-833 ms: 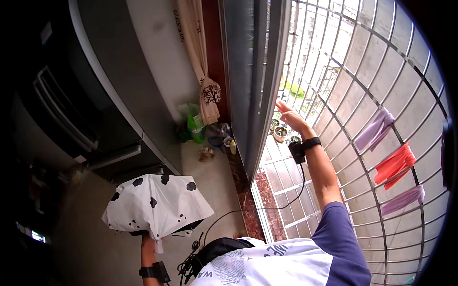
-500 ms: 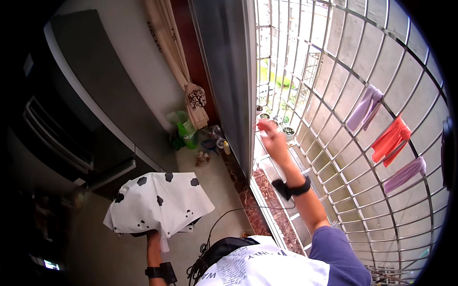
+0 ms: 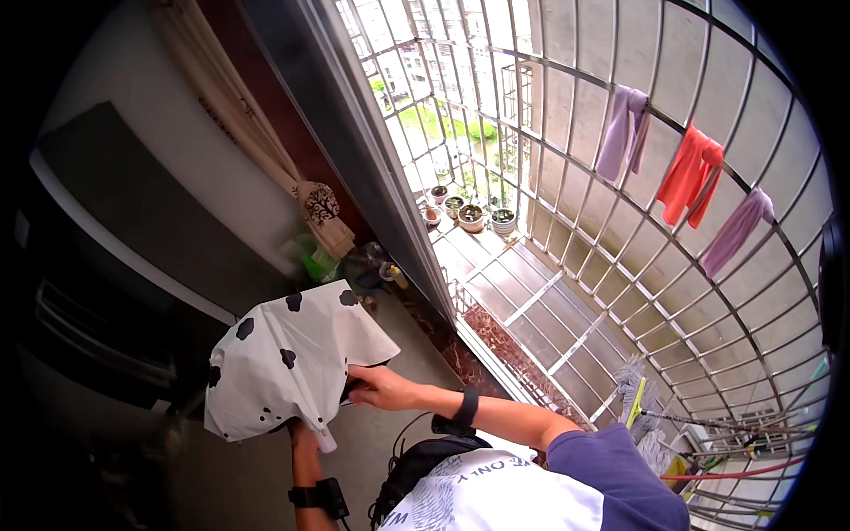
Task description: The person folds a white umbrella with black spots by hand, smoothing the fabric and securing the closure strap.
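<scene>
A white fabric with black cow-like patches [image 3: 266, 358] spreads out at the left, draped much like a part-open umbrella, its underside dark. My left hand [image 3: 303, 435] reaches up beneath it; its fingers are hidden, and the fabric rests above it. On the fabric's right edge, my right hand [image 3: 382, 388] is closed with its fingertips at the hem. A narrow white end of the fabric hangs beside my left wrist. Dark bands with small boxes circle both wrists.
A sliding door frame [image 3: 390, 168] stands ahead, and a metal grille [image 3: 611, 221] encloses the balcony. Potted plants [image 3: 471, 217] sit at its far end. Purple and red cloths [image 3: 686, 177] hang on the bars. Mops [image 3: 633, 398] lean at the right; a dark fridge [image 3: 97, 327] stands left.
My right hand has come from out over the balcony, fingers free, to the fabric's right edge. The view has swung to the right. The fabric stays above my left hand.
</scene>
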A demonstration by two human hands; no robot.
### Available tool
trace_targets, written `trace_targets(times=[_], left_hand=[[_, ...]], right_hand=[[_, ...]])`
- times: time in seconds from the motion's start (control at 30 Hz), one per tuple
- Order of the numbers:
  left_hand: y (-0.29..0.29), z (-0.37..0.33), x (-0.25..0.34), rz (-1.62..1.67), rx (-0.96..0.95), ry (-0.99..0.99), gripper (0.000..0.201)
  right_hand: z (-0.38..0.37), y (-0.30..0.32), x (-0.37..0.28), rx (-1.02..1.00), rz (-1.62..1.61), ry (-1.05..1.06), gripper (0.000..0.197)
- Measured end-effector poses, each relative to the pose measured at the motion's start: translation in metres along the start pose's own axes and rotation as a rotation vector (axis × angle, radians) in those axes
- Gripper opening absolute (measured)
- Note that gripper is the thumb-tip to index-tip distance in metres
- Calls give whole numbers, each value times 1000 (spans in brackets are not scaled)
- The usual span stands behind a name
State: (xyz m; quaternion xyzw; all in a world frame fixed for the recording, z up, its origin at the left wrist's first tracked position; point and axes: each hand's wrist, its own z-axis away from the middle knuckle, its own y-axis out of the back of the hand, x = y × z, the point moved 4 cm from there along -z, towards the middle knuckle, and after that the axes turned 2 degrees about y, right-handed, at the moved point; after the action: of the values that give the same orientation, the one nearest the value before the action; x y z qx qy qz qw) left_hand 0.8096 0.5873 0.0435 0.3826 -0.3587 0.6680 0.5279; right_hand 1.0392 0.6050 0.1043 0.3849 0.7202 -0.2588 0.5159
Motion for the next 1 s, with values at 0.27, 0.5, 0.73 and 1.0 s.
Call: trace_targets(times=[0.27, 0.5, 0.73, 1.0], left_hand=[[-64, 22, 7, 107, -54, 110, 12], [-50, 11, -40, 203, 96, 219, 12], [-68, 24, -16, -82, -36, 146, 13], [33, -11, -49, 103, 137, -196, 12]], right_hand=[[8, -13, -39, 323, 604, 370, 35], [2, 10, 9, 424, 581, 319, 34], [-5, 48, -17, 483, 647, 174, 29], [29, 31, -27, 418, 816, 288, 40]])
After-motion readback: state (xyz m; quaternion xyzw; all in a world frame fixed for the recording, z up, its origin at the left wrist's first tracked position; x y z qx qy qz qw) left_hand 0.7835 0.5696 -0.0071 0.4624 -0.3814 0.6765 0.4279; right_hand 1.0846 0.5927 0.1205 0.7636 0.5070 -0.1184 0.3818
